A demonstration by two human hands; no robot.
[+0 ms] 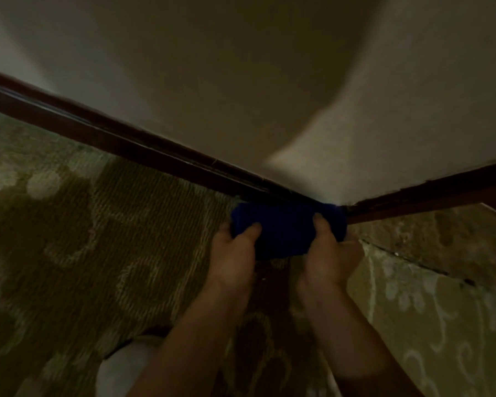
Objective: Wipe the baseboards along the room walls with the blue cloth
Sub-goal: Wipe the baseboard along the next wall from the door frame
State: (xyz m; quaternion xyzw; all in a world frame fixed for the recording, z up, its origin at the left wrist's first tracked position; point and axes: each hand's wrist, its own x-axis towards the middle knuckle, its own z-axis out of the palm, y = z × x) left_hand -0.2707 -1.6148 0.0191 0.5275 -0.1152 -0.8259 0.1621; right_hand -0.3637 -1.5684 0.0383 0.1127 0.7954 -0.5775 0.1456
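ITEM: blue cloth [284, 230]. Loc: at the room corner, pressed vs. the dark wood baseboard [132, 144] where the L run meets the R run [430, 193]. Bunched/folded into a wad; top edge touching the board, lower part hanging just above the carpet [98, 224].

HANDS: both on the cloth. Left hand [235, 253] grips the L end, thumb on top, fingers hidden under the fabric. Right hand [327, 253] grips the R end, thumb on top, fingers likewise hidden. Neither is free.

HANDLING (est.): soft, light, no stiffness; conforms to the board's moulding and into the corner. Not fragile. Likely to slide well on varnished wood but drag on carpet pile. Best hold: by the two ends as now, w/ palms backing the wad so pressure goes into the board; a one-hand hold at mid-wad would prob. do for straight runs.

EDGES: inside corner is the tight spot, two boards meeting at an angle. Board top has a narrow ledge vs. the pale wall [212, 67]; foot meets carpet on the L. On the R, a pale patterned floor covering [430, 325] w/ a dark seam or gap near the board.

ROOM: L run open along carpet to frame edge; R run open too. White object [121, 368] low L, near the forearm; blurred, can't ID.
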